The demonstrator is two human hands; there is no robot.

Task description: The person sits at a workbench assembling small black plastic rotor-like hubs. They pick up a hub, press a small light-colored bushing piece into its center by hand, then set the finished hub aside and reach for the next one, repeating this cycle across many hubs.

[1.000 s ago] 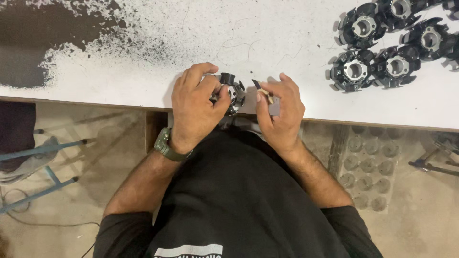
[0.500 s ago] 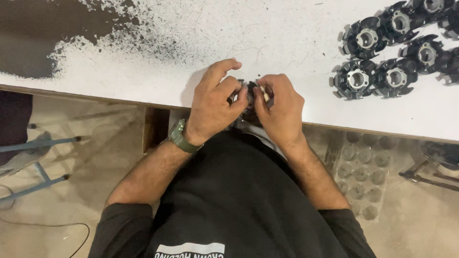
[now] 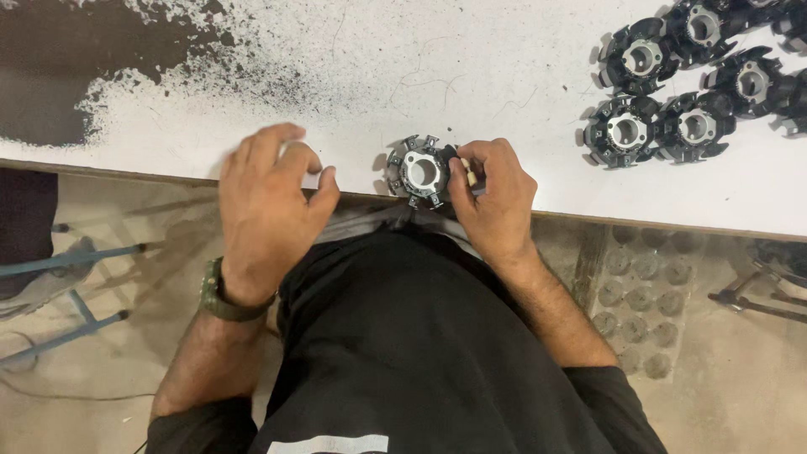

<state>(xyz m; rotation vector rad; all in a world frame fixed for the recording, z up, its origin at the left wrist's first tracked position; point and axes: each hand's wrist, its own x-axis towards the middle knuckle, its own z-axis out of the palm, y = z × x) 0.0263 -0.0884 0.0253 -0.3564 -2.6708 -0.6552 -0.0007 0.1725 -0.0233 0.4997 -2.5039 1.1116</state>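
Observation:
A round black and grey toothed part (image 3: 422, 171) with a pale centre hole lies at the near edge of the white table (image 3: 437, 76). My right hand (image 3: 492, 193) holds it at its right side, thumb and fingers pinched there with a small pale piece between them. My left hand (image 3: 269, 202) hovers over the table edge left of the part, a hand's width away, fingers curled; whether it holds anything small I cannot tell. It wears a green wristwatch (image 3: 220, 296).
Several finished round black parts (image 3: 664, 92) are grouped at the table's far right. A dark worn patch (image 3: 76, 59) covers the table's far left. Below the edge are a blue metal frame (image 3: 59, 294) and a grey moulded tray (image 3: 643, 294) on the floor.
My left hand has let go of the round part and drawn away to the left. The part now lies uncovered on the table, held only by my right hand.

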